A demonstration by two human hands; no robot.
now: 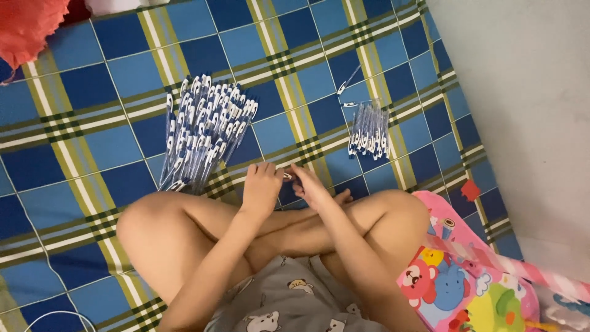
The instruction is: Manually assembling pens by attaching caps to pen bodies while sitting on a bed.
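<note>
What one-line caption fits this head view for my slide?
Seated cross-legged on a blue plaid mat, left hand and right hand pinch one pen between two pen piles.

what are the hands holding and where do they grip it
Both the left hand and the right hand pinch one small white and blue pen part between them, each at one end. It is too small to tell more.

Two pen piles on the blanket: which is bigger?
The pile of pens beyond the left hand; the pile nearer the wall is smaller.
</note>
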